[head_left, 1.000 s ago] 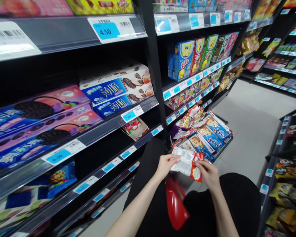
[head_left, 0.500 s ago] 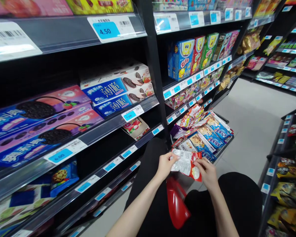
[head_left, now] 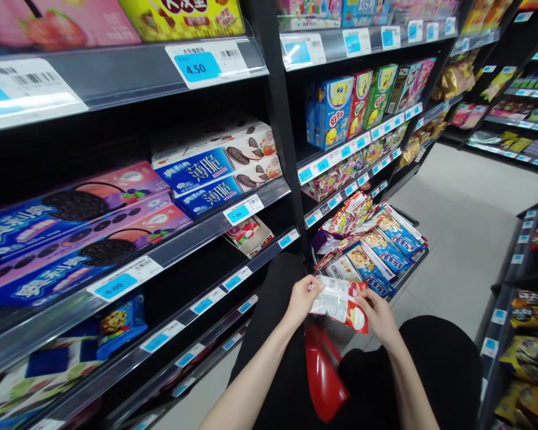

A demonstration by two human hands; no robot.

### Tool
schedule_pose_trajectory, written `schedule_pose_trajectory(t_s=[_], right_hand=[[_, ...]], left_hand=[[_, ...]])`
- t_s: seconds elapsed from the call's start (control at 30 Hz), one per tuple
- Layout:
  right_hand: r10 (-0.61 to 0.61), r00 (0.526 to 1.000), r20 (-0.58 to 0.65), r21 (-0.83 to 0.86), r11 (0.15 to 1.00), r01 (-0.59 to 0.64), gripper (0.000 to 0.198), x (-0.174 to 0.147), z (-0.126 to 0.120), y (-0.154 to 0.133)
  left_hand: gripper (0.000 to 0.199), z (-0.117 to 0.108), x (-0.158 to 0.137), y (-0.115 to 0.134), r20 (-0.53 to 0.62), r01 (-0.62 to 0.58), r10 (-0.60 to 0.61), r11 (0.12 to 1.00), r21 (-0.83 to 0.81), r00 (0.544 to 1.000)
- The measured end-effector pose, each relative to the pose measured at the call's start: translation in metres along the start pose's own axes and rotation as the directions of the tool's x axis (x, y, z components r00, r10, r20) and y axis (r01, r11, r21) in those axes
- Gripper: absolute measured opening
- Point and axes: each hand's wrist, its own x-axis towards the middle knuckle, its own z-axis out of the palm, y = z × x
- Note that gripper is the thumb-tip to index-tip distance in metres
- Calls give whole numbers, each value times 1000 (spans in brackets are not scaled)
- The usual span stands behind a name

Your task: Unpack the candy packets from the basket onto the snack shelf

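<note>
Two hands of ours held one small packet (head_left: 336, 303), silver-white with red at its right end, just on our side of the basket (head_left: 411, 272). Our left hand (head_left: 301, 300) pinched its left end between thumb and fingers; our right hand (head_left: 377, 315) pinched the red end. Whether the packet touched the basket we could not tell.

Inside the basket we had blue packs (head_left: 379, 269) side by side, with red-and-purple bags (head_left: 347, 218) to their left. Nearer us than the basket, a glossy red object (head_left: 323, 379) lay between our black-clothed knees. Left of the basket and higher, we saw white-and-blue cookie boxes (head_left: 219, 170) stacked on a black shelf; above and beyond the basket, a blue box (head_left: 334, 116) stood upright beside red and green ones. To the basket's right, we had pale floor (head_left: 452, 239), then shelving with yellow bags (head_left: 526, 355).
</note>
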Motion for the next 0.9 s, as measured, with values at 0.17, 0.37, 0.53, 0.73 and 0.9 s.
schedule_pose_trajectory(t_s=[0.17, 0.37, 0.53, 0.73, 0.9], right_hand=[[131, 987, 95, 477, 864, -161, 28, -1, -3, -5], [223, 960, 172, 760, 590, -273, 22, -4, -5, -14], [245, 963, 114, 831, 508, -227, 21, -5, -2, -13], [236, 971, 28, 869, 474, -140, 33, -3, -1, -5], [482, 876, -37, 851, 474, -225, 25, 4, 0, 8]], left_hand=[[33, 1, -3, 2, 129, 124, -88, 942, -312, 988], [25, 6, -6, 10, 246, 284, -185, 837, -468, 951], [23, 2, -5, 5, 289, 408, -300, 777, -479, 909], [25, -1, -8, 8, 376, 460, -276, 655, -599, 884], [33, 3, -12, 10, 436, 464, -249, 727, -506, 865]])
